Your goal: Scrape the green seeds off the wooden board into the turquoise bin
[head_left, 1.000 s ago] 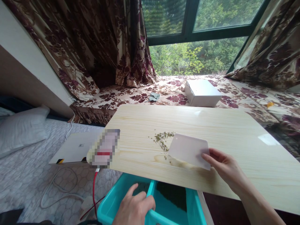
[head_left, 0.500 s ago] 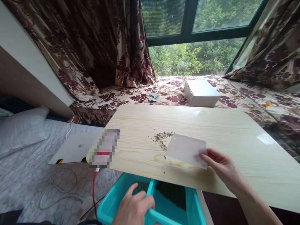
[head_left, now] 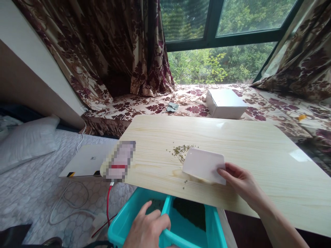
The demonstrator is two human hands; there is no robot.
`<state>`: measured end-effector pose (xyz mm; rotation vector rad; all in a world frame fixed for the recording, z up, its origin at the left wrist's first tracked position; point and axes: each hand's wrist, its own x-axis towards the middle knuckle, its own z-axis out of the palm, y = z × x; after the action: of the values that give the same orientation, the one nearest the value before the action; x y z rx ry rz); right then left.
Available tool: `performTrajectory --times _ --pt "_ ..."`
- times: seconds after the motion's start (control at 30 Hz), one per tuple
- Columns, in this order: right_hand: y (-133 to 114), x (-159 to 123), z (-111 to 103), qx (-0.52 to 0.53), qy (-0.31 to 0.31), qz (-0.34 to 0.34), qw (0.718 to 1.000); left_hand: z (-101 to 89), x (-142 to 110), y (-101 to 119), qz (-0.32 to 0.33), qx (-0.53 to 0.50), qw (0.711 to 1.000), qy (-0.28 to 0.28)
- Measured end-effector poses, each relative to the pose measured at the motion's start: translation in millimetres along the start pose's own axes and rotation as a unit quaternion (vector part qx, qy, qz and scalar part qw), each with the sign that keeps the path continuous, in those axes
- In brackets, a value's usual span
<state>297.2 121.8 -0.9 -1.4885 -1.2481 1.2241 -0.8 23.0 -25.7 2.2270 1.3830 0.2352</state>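
Note:
My right hand (head_left: 239, 177) pinches the right end of a thin white plastic scraper (head_left: 203, 164), held low over the wooden tabletop. The scraper's left edge meets a scattered pile of small greenish-brown grains (head_left: 180, 151) and hides part of it. A few stray grains lie closer to the table's front edge. Below that edge sits a teal two-compartment bin (head_left: 218, 227). My left hand (head_left: 151, 224) grips its middle divider, index finger stretched over the left compartment. Dark grains (head_left: 190, 213) cover part of the right compartment's bottom. The left compartment's contents are mostly hidden by my hand.
A blurred-out phone (head_left: 119, 162) with a red cable lies on the table's left end. Beside it, a silver laptop (head_left: 84, 158) rests on the quilted bed (head_left: 31, 186). A white box (head_left: 227, 103) and a crumpled wrapper (head_left: 172, 107) are on the windowsill.
The scraper in my right hand has shifted slightly left across the table, covering more of the grains. My left hand stays on the bin. The whole view has shifted a little.

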Motion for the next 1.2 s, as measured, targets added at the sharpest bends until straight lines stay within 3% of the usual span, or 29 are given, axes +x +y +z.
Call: performTrajectory --times 0.07,0.27,0.5,0.57,0.63,0.73,0.8,1.03,1.2 --pt "-6 -2 1 -0.006 -0.011 0.002 1.000 -0.5 -1 -1 -0.002 -0.001 1.000 -0.001" --pt "-7 3 1 -0.022 0.034 -0.023 0.999 -0.2 -2 0 -0.004 0.007 1.000 0.000" --pt "-5 -18 -1 -0.026 -0.106 0.003 0.994 -1.7 -4 1 -0.015 0.001 1.000 -0.004" --pt "-7 -24 -6 -0.026 -0.118 0.011 0.993 -1.7 -4 1 -0.015 -0.003 1.000 -0.007" --pt "-9 -24 -11 -0.016 -0.073 0.007 0.997 -1.1 -3 0 -0.015 0.000 1.000 -0.011" --pt "-10 -15 -17 -0.004 0.057 -0.005 0.998 1.1 0 -3 -0.002 0.007 1.000 -0.012" --pt "-10 -8 -17 -0.002 0.109 -0.003 0.994 3.6 2 -4 0.012 0.013 1.000 -0.008" --pt "-9 1 0 0.002 0.082 -0.001 0.997 13.5 4 -5 0.024 0.048 0.998 0.032" --pt "-4 2 -12 -0.001 0.123 0.017 0.992 16.8 4 -7 0.034 0.059 0.997 0.031"
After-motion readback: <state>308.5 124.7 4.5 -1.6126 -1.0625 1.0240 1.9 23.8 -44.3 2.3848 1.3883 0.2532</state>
